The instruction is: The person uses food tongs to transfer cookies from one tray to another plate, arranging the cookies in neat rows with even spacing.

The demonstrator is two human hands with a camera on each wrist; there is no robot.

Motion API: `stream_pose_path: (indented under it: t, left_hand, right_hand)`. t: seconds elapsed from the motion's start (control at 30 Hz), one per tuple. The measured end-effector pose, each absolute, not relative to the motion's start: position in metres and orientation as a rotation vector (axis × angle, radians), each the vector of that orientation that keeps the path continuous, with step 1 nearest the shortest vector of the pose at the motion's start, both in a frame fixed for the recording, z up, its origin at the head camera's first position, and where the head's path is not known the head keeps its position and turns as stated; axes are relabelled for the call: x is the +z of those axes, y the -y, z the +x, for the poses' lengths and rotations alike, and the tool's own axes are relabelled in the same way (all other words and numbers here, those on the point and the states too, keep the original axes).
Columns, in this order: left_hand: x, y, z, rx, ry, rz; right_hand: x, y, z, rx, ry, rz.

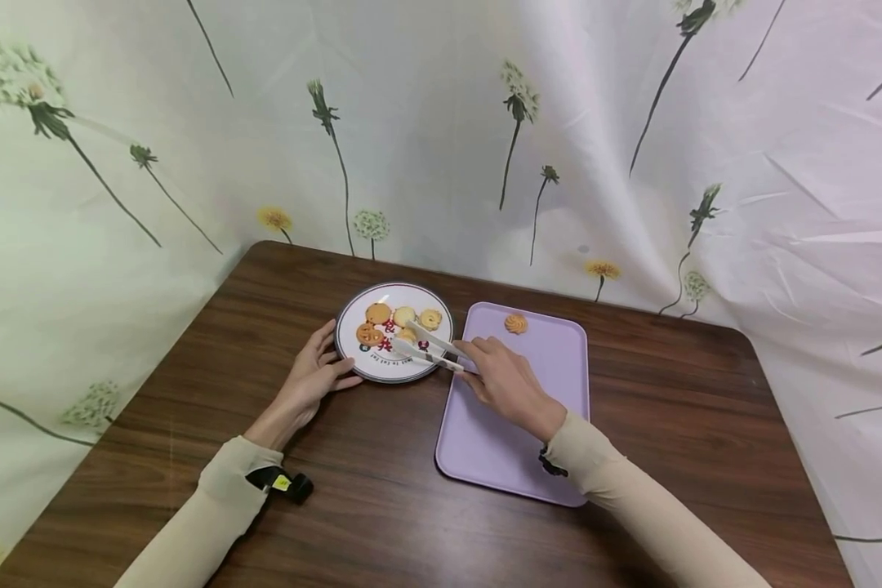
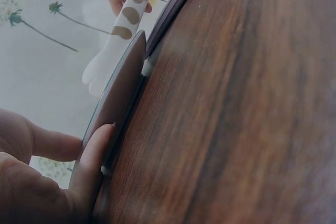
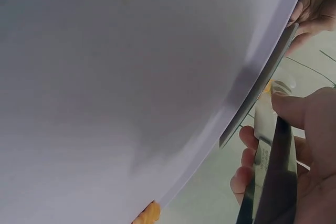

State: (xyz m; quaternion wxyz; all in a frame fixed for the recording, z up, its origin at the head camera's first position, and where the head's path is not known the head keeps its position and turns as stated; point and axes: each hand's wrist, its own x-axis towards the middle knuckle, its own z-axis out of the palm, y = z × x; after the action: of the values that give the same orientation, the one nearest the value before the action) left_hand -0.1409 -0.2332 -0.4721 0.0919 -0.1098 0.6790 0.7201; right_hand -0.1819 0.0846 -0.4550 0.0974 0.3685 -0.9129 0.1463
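Observation:
My left hand (image 1: pixel 311 377) pinches the left rim of a round white plate (image 1: pixel 389 296) with a dark edge and red printing. Several cookies lie on the plate, among them a brown cookie (image 1: pixel 370 335) and a pale swirled cookie (image 1: pixel 430 319). In my right hand (image 1: pixel 510 382) are white tongs (image 1: pixel 441 359), brown-spotted in the left wrist view. Their tips reach over the plate, one on each side of a pale round cookie (image 1: pixel 406 335); whether they touch it I cannot tell. The left wrist view shows the plate's underside (image 2: pixel 118 90) close to the tabletop.
Right of the plate lies a purple rectangular tray (image 1: pixel 478 449), with one orange swirled cookie (image 1: pixel 515 323) near its far edge. Both stand on a dark wooden table (image 1: pixel 367 490). A flower-printed white cloth (image 1: pixel 441 147) hangs behind the table.

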Motion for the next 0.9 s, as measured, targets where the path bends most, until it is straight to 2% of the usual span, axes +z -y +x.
stream_pose_path:
  t: [0.9]
  left_hand:
    - [-0.472, 0.234, -0.141, 2.140, -2.023, -0.333]
  right_hand:
    - [-0.447, -0.083, -0.185, 0.417, 2.769, 1.040]
